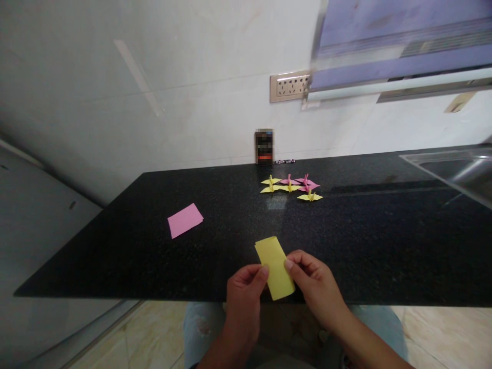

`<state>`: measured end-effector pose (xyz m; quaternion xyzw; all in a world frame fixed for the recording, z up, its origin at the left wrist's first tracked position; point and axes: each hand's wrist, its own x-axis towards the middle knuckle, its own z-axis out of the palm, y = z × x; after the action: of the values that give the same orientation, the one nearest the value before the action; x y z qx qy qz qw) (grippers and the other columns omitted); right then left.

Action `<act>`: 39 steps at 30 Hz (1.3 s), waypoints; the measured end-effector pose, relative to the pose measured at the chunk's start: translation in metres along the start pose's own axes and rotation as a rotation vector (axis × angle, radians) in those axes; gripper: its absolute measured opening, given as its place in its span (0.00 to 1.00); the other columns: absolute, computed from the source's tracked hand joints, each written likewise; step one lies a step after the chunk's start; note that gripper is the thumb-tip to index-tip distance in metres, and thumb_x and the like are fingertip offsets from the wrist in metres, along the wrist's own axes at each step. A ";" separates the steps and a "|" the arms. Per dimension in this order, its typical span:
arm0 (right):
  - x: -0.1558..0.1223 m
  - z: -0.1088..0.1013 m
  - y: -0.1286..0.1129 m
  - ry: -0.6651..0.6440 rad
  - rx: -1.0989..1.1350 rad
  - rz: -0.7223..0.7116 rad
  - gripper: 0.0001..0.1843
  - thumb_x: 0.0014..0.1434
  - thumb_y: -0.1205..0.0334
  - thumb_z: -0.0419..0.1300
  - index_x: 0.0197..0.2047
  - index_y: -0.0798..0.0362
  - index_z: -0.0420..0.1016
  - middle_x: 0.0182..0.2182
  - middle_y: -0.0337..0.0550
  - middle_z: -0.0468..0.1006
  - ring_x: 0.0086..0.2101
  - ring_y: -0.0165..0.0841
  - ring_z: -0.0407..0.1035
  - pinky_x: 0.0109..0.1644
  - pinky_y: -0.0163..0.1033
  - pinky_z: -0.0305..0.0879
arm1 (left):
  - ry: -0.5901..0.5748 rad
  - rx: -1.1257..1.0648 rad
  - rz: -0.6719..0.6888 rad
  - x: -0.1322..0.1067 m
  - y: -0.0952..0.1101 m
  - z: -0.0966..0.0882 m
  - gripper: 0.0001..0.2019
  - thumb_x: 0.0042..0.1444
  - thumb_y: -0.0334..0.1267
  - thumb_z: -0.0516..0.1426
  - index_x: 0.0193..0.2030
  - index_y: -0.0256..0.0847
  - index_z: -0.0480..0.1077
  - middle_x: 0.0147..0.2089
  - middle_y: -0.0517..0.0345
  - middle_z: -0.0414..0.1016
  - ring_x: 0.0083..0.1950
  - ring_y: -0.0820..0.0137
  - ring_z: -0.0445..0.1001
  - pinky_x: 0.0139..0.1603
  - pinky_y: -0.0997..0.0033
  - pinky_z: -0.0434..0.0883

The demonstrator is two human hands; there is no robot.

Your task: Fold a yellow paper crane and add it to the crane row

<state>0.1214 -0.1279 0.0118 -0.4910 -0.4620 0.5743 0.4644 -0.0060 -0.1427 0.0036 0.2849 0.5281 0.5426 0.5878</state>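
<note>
A folded yellow sheet of paper (275,269) is held up near the front edge of the black counter, a narrow rectangle tilted a little. My left hand (246,292) pinches its left long side between thumb and fingers. On the opposite side my right hand (313,282) grips it the same way, thumb on top. Pink paper (185,221) lies flat on the counter to the left. Farther back, several small folded paper cranes (291,187), yellow and pink, sit close together.
The black counter (115,246) meets a white tiled wall. A dark, pixelated upright object (265,147) leans there beside a thin patterned item (285,161). A metal sink (457,169) is at the right. Above are a wall socket (289,86) and a purple hanging panel (400,41).
</note>
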 end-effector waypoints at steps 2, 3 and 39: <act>0.000 0.002 0.002 0.028 0.002 0.000 0.13 0.53 0.53 0.53 0.28 0.55 0.66 0.21 0.36 0.64 0.21 0.26 0.58 0.23 0.31 0.55 | -0.001 -0.003 -0.002 -0.001 -0.007 0.000 0.09 0.46 0.39 0.59 0.28 0.33 0.71 0.24 0.58 0.71 0.27 0.75 0.68 0.31 0.75 0.65; 0.001 0.002 0.003 0.040 -0.025 -0.015 0.12 0.54 0.54 0.53 0.28 0.55 0.66 0.21 0.36 0.64 0.21 0.27 0.58 0.23 0.31 0.55 | -0.006 0.000 0.000 -0.001 -0.010 0.000 0.09 0.46 0.39 0.58 0.28 0.33 0.71 0.23 0.59 0.70 0.26 0.76 0.67 0.30 0.76 0.64; -0.002 -0.020 -0.029 -0.260 -1.022 -0.625 0.09 0.56 0.69 0.49 0.30 0.53 0.69 0.27 0.42 0.68 0.31 0.32 0.60 0.39 0.41 0.55 | -0.307 1.186 0.806 0.005 0.031 -0.009 0.08 0.53 0.35 0.50 0.30 0.40 0.70 0.29 0.59 0.72 0.37 0.69 0.67 0.53 0.58 0.54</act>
<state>0.1438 -0.1244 0.0385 -0.4186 -0.8541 0.1720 0.2564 -0.0253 -0.1322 0.0279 0.8001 0.4990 0.2935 0.1570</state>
